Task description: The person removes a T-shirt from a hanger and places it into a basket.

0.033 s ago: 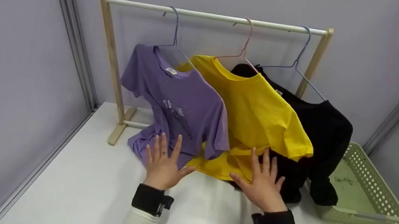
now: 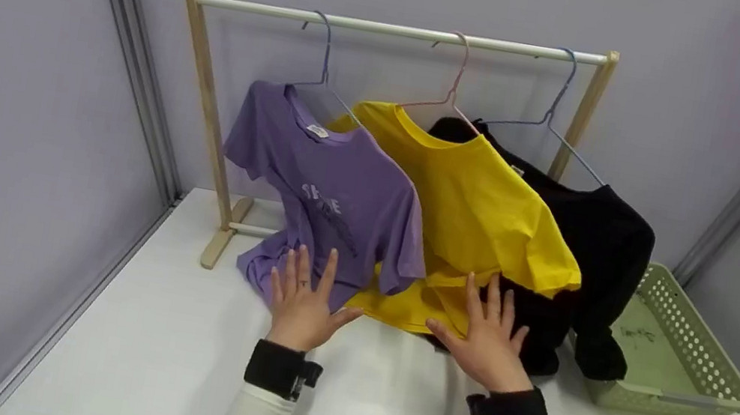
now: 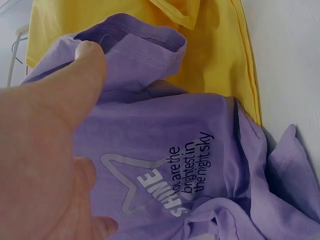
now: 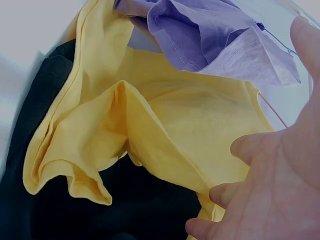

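Observation:
Fingers spread, the left hand (image 2: 304, 308) is held in front of the lower part of a purple T-shirt (image 2: 337, 179), which hangs from a blue hanger (image 2: 328, 52). The left wrist view shows the shirt's "SHINE" print (image 3: 160, 192) beyond that hand. The right hand (image 2: 487, 342) is likewise spread, palm toward the clothes, before the hem of a yellow T-shirt (image 2: 478, 196) on a pink hanger (image 2: 458, 75). Behind the yellow one hangs a black top (image 2: 607, 242) on another blue hanger (image 2: 559, 92), partly hidden. Neither hand grips anything.
The hangers hook over the white bar (image 2: 393, 31) of a small rack with wooden legs (image 2: 209, 103). To the right, a green perforated basket (image 2: 703, 350) stands beside the black sleeve. The shirts' lower ends lie on the white table (image 2: 164, 339); walls enclose it.

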`<action>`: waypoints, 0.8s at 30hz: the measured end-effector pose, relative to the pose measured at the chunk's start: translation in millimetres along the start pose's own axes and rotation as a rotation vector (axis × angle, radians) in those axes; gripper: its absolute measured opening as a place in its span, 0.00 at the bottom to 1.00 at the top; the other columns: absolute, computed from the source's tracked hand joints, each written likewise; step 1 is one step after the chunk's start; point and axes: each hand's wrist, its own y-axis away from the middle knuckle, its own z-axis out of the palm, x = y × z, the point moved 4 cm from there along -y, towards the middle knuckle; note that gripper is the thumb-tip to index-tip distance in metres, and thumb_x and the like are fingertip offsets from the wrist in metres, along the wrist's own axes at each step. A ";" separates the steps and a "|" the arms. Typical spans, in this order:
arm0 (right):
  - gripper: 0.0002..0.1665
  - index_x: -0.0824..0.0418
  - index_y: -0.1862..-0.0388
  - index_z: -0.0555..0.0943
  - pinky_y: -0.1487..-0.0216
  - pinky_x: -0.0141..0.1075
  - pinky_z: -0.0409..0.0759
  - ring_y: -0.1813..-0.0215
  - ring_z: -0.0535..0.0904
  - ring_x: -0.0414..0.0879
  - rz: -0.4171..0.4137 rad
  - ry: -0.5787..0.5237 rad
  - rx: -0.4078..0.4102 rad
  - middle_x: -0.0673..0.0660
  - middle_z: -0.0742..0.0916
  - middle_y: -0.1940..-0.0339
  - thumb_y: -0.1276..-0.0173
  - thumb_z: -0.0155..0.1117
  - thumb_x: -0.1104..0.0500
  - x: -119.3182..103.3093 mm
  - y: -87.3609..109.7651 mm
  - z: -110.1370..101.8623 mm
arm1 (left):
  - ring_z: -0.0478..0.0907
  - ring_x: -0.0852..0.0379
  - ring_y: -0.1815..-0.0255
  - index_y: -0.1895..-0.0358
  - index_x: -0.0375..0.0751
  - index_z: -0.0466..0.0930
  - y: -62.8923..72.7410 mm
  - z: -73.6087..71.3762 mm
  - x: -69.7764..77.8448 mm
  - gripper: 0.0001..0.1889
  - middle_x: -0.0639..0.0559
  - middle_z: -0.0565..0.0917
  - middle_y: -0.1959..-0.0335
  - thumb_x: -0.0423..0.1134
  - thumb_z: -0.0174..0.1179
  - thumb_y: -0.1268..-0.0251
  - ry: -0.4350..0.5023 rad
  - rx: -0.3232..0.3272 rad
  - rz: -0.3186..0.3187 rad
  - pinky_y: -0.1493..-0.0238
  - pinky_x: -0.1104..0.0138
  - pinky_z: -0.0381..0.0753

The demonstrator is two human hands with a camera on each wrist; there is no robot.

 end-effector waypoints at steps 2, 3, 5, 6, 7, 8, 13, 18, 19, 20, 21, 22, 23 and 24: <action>0.64 0.47 0.14 0.37 0.29 0.81 0.32 0.15 0.26 0.70 -0.002 0.002 0.004 0.60 0.32 0.14 0.33 0.53 0.20 -0.1 0.0 -0.2 | 0.30 0.28 0.15 0.16 0.49 0.46 0.0 -0.3 -0.1 0.52 0.27 0.34 0.17 0.67 0.62 0.35 0.001 0.003 0.003 0.21 0.32 0.30; 0.64 0.47 0.14 0.37 0.29 0.81 0.32 0.15 0.26 0.70 -0.002 0.001 0.003 0.60 0.31 0.14 0.33 0.53 0.20 -0.1 0.2 -0.1 | 0.30 0.28 0.15 0.16 0.49 0.46 0.1 0.0 -0.3 0.53 0.27 0.34 0.17 0.67 0.62 0.35 0.002 0.002 0.003 0.21 0.32 0.30; 0.64 0.47 0.14 0.37 0.30 0.81 0.32 0.16 0.26 0.70 -0.001 0.002 0.004 0.60 0.31 0.14 0.33 0.53 0.20 -0.3 0.4 -0.5 | 0.30 0.28 0.15 0.16 0.49 0.46 -0.5 0.2 -0.8 0.53 0.27 0.34 0.17 0.67 0.62 0.35 0.001 0.002 0.005 0.21 0.32 0.29; 0.64 0.47 0.14 0.37 0.30 0.81 0.32 0.16 0.26 0.70 0.000 0.004 0.003 0.60 0.31 0.14 0.33 0.52 0.19 -0.2 0.5 -0.5 | 0.30 0.28 0.15 0.16 0.49 0.45 -0.3 0.4 -1.1 0.53 0.28 0.33 0.17 0.67 0.62 0.35 0.004 0.000 0.004 0.21 0.32 0.29; 0.64 0.47 0.14 0.37 0.30 0.81 0.32 0.16 0.26 0.70 0.001 0.005 0.001 0.60 0.31 0.14 0.34 0.52 0.19 -0.1 0.7 -0.3 | 0.30 0.28 0.15 0.16 0.50 0.45 -0.1 0.7 -1.4 0.53 0.28 0.33 0.17 0.68 0.62 0.35 0.003 -0.002 0.002 0.21 0.32 0.29; 0.64 0.47 0.14 0.37 0.30 0.81 0.32 0.16 0.26 0.70 0.003 0.006 -0.002 0.60 0.31 0.14 0.34 0.52 0.19 0.0 0.9 0.0 | 0.29 0.28 0.15 0.15 0.50 0.45 0.2 1.0 -1.8 0.53 0.28 0.33 0.17 0.68 0.61 0.35 0.001 -0.005 0.000 0.21 0.32 0.29; 0.64 0.47 0.14 0.37 0.30 0.81 0.32 0.16 0.26 0.71 -0.001 0.007 -0.001 0.61 0.32 0.14 0.34 0.53 0.19 0.2 1.0 1.5 | 0.29 0.28 0.15 0.16 0.49 0.45 0.8 2.3 -3.7 0.53 0.28 0.33 0.17 0.66 0.63 0.34 0.010 -0.003 -0.006 0.21 0.32 0.28; 0.64 0.47 0.14 0.37 0.30 0.81 0.30 0.16 0.26 0.71 -0.006 -0.002 -0.007 0.60 0.31 0.14 0.34 0.53 0.19 0.2 1.6 3.2 | 0.29 0.28 0.15 0.16 0.48 0.46 1.0 2.6 -4.3 0.52 0.28 0.34 0.17 0.65 0.63 0.34 0.019 -0.005 -0.011 0.21 0.32 0.28; 0.64 0.47 0.13 0.38 0.30 0.81 0.31 0.16 0.26 0.71 -0.006 -0.001 -0.007 0.61 0.32 0.14 0.34 0.53 0.19 0.2 1.8 3.4 | 0.29 0.28 0.15 0.16 0.48 0.46 0.8 2.8 -4.2 0.52 0.28 0.34 0.17 0.65 0.63 0.34 0.020 -0.008 -0.013 0.21 0.32 0.28; 0.64 0.47 0.13 0.38 0.30 0.81 0.31 0.16 0.26 0.71 -0.006 -0.002 -0.006 0.61 0.32 0.14 0.34 0.53 0.20 0.3 2.0 3.6 | 0.29 0.28 0.15 0.16 0.49 0.45 0.7 3.0 -4.1 0.52 0.28 0.34 0.16 0.66 0.63 0.34 0.018 -0.011 -0.014 0.21 0.32 0.28; 0.64 0.47 0.13 0.38 0.30 0.81 0.31 0.16 0.26 0.71 -0.006 0.000 -0.006 0.61 0.32 0.14 0.34 0.53 0.20 0.5 2.2 3.8 | 0.29 0.28 0.15 0.16 0.49 0.45 0.3 3.3 -4.2 0.52 0.28 0.34 0.16 0.66 0.62 0.34 0.015 -0.013 -0.014 0.21 0.32 0.29; 0.64 0.47 0.13 0.38 0.30 0.81 0.32 0.16 0.26 0.71 -0.006 0.002 -0.005 0.61 0.32 0.14 0.34 0.54 0.20 0.7 2.4 4.0 | 0.30 0.28 0.15 0.16 0.49 0.45 -0.1 3.7 -4.4 0.52 0.28 0.34 0.16 0.67 0.62 0.34 0.012 -0.015 -0.015 0.21 0.32 0.29; 0.64 0.47 0.13 0.38 0.30 0.81 0.32 0.16 0.26 0.71 -0.006 0.003 -0.005 0.61 0.32 0.14 0.34 0.54 0.20 0.8 2.7 4.3 | 0.30 0.28 0.15 0.15 0.49 0.44 -0.3 4.1 -4.6 0.53 0.28 0.34 0.16 0.67 0.61 0.34 0.010 -0.018 -0.018 0.21 0.32 0.29; 0.64 0.47 0.13 0.38 0.29 0.81 0.32 0.16 0.27 0.71 -0.006 0.005 -0.006 0.61 0.32 0.14 0.34 0.54 0.20 0.9 2.9 4.7 | 0.30 0.29 0.15 0.15 0.49 0.44 -0.4 4.5 -4.8 0.53 0.28 0.34 0.16 0.67 0.61 0.34 0.009 -0.019 -0.022 0.21 0.32 0.29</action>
